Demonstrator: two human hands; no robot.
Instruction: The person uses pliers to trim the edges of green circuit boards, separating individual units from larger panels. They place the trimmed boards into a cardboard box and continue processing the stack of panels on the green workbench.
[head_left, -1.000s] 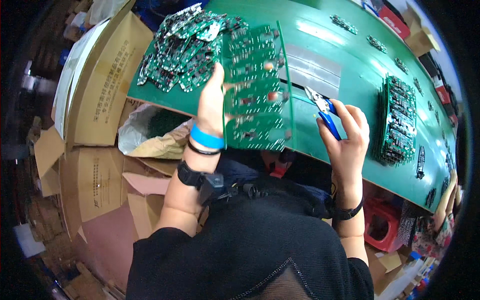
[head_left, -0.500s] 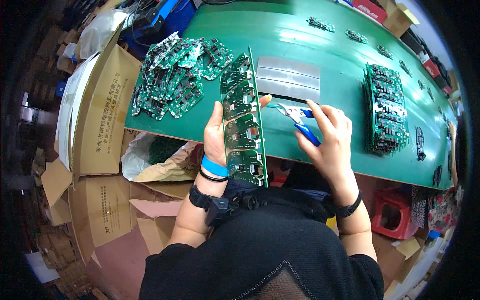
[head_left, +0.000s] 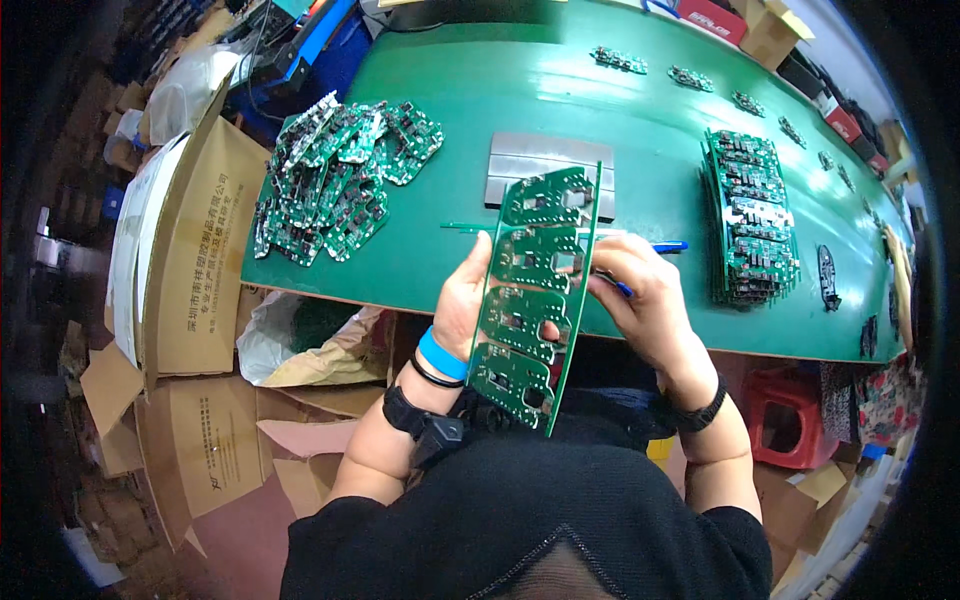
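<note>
My left hand (head_left: 463, 312) grips a green circuit board panel (head_left: 532, 300) by its left side. Several joined boards run down the panel, and a narrow strip edges its right side. My right hand (head_left: 640, 292) is closed around blue-handled cutters (head_left: 668, 247), right beside that strip. The cutter jaws are mostly hidden behind the panel and fingers. A thin green strip (head_left: 465, 228) shows above my left hand, left of the panel; I cannot tell whether it is loose.
A heap of cut boards (head_left: 335, 180) lies on the green table (head_left: 400, 270) at left. Grey slabs (head_left: 550, 160) sit behind the panel. Stacked panels (head_left: 752, 220) stand at right, with small boards (head_left: 690, 78) along the far side. An open carton (head_left: 205, 270) and a red stool (head_left: 790, 415) flank the table.
The panel has moved right and nearer, and its top now leans right. My right hand has brought the cutters against its right edge. The thin strip at left has come into view.
</note>
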